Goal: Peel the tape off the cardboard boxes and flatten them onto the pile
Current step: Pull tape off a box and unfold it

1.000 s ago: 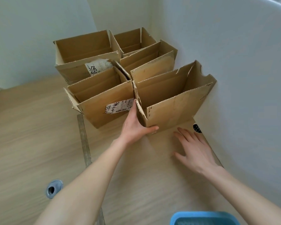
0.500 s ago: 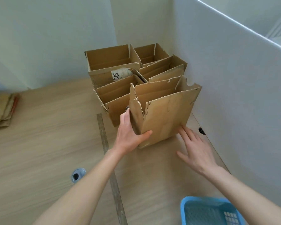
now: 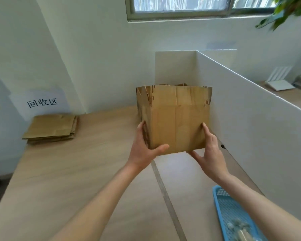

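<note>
Cardboard box [image 3: 178, 124] at twelve o'clock, raised off desk [image 3: 87, 171], gripped by left hand [image 3: 144, 150] and right hand [image 3: 208, 153]; flattened pile [image 3: 50, 127] at ten o'clock.

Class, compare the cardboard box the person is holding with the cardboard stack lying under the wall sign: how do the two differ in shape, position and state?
The held box stands open with upright walls and ragged top flaps; the stack is flattened into thin layers. The box is gripped at its lower corners by the left hand and right hand; nothing touches the stack. The box is near the white partition; the stack lies far left on the table. Both are brown corrugated cardboard.
</note>
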A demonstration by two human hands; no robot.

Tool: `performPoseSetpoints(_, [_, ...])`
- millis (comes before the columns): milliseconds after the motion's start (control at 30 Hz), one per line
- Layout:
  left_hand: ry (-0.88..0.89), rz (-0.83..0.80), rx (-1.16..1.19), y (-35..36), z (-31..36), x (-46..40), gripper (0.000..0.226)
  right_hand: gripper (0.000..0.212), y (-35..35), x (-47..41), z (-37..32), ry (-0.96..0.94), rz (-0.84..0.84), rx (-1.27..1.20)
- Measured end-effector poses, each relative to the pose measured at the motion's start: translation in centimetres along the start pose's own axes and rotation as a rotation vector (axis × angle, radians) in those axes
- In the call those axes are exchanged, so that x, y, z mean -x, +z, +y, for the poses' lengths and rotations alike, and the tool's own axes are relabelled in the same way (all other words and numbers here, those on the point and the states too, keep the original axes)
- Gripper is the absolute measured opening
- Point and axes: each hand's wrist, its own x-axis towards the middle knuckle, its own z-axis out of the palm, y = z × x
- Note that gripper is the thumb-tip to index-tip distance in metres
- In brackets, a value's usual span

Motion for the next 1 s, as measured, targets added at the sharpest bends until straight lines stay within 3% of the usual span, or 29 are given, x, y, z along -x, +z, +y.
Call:
performPoseSetpoints(100, [0.104, -0.077, -0.14, -2.6, 1.6, 3.8, 0.13, 0.111, -1.3, 1.7, -3.7, 0.028, -0.009, 0.008])
performPoseSetpoints(367, [-0.074, 0.236, -0.106, -6.8, 4.3, 9.4, 0.08, 0.087, -4.2, 6.1, -8.8, -0.033, -0.101, 0.001])
performPoseSetpoints(500, [-0.193, 0.298, -0.328, -7.6, 4.9, 11.5, 0.078, 0.095, -4.4, 7.7, -10.9, 0.045, -0.078, -0.144])
performPoseSetpoints(667, [-0.43, 0.257, -0.344, -6.9, 3.1, 14.9, 0.057, 0.11, -3.4, 9.8, -11.8, 0.03, -0.213, -0.175])
performPoseSetpoints(800, [-0.523, 0.213, -0.438, -5.9, 1.5, 18.5, 0.073, 0.123, -2.7, 11.9, -9.6, -0.023, -0.42, -0.116])
performPoseSetpoints(1000, [-0.656, 0.15, -0.669, -2.9, -1.4, 22.4, 0.097, 0.121, -0.2, 17.0, -4.5, 0.062, -0.604, -0.044])
